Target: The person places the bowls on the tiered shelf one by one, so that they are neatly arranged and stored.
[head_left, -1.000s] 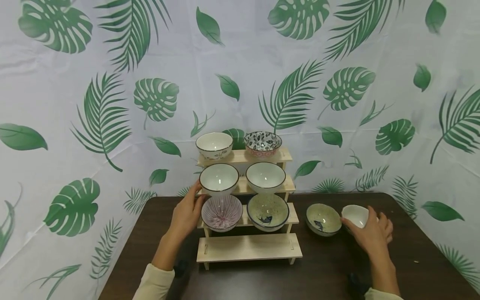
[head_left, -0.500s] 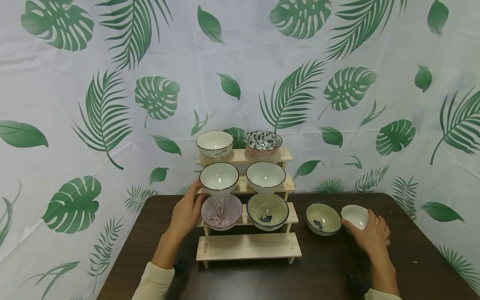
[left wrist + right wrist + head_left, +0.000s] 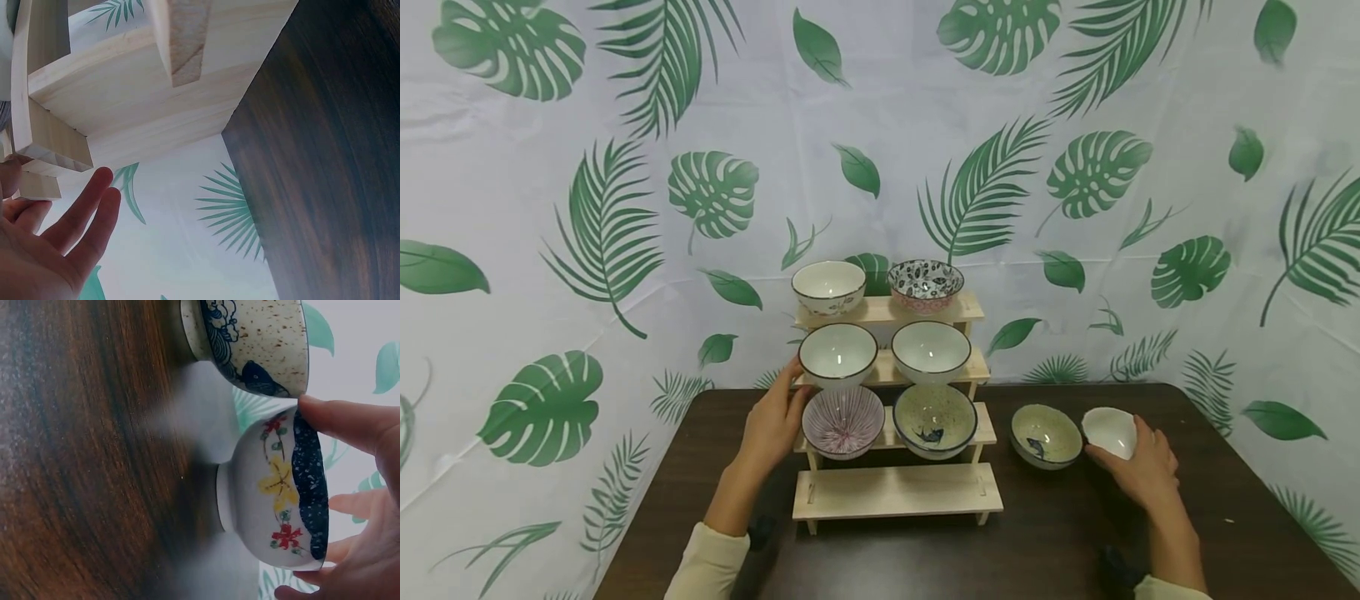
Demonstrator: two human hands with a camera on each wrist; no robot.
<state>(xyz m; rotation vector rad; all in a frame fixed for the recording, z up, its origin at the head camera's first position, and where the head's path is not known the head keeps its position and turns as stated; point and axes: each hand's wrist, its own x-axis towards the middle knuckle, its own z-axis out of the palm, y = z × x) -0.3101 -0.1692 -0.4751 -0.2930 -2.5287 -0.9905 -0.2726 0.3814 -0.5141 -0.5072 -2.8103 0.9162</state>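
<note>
My left hand (image 3: pixel 771 425) is at the left side of a stepped wooden stand (image 3: pixel 898 492). In the left wrist view its thumb and a finger pinch the end of a plank (image 3: pixel 53 140), while two other fingers extend past it. My right hand (image 3: pixel 1146 471) holds a small white bowl (image 3: pixel 1107 431) by its rim, thumb on one side and fingertips on the other. The right wrist view shows this bowl's painted flowers and dark blue rim band (image 3: pixel 310 487). Close beside it is a speckled greenish bowl (image 3: pixel 1047 435) with a blue fish.
Two bowls stand on each of the upper three steps, among them a purple-striped bowl (image 3: pixel 844 422) and a greenish bowl (image 3: pixel 935 422). The lowest step holds nothing. A dark wooden table (image 3: pixel 1030 542) lies below, and a leaf-patterned cloth (image 3: pixel 880 125) hangs behind.
My right hand has shifted slightly at the white bowl's rim, its fingers drawn in lower around it. My left hand and the bowls on the stand keep their places.
</note>
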